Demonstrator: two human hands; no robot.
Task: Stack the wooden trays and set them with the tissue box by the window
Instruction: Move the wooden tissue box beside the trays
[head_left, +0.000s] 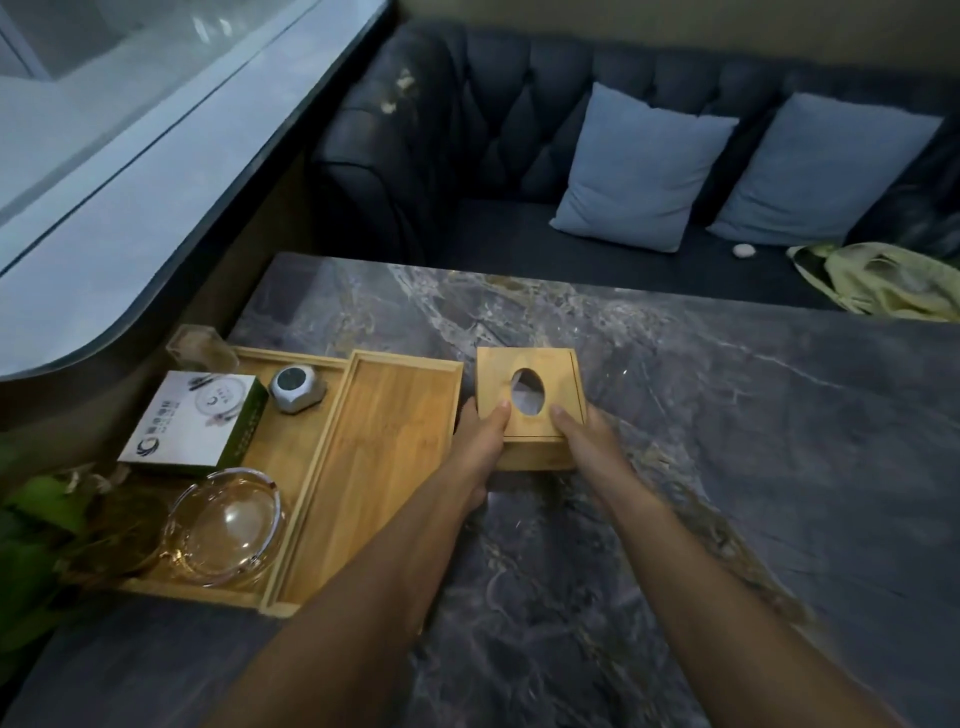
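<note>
- Hands on the tissue box (530, 400): the left hand (480, 441) clasps its left side with the thumb laid on the lid, and the right hand (584, 441) clasps its right side, thumb likewise on top beside the oval opening.
- The wooden box sits on the dark marble table (727, 441), near the middle, just to the right of the trays.
- Two wooden trays lie at the table's left end below the window (104, 130): the empty tray (374, 467) is uppermost, its left edge overlapping the right part of the loaded tray (291, 447).
- The empty tray stands directly between the box and the window side; the left forearm crosses its near right corner.
- In the loaded tray are a green and white carton (195, 421), a small grey round gadget (297, 387) and a clear glass ashtray (226, 527); a clear glass (200, 348) stands at its far left corner, and I cannot tell whether it is inside the rim.
- Green leaves (31, 545) crowd the near left corner beside the ashtray.
- Beyond the table is a dark tufted sofa (519, 156) with two pale blue cushions (644, 166), a yellowish cloth (883, 280) and a small white object too small to make out.
- The fingers of both hands are hidden behind the box's sides, and whatever fills the box shows only as a pale blur through the opening.
- The carton's print is too blurred to read.
</note>
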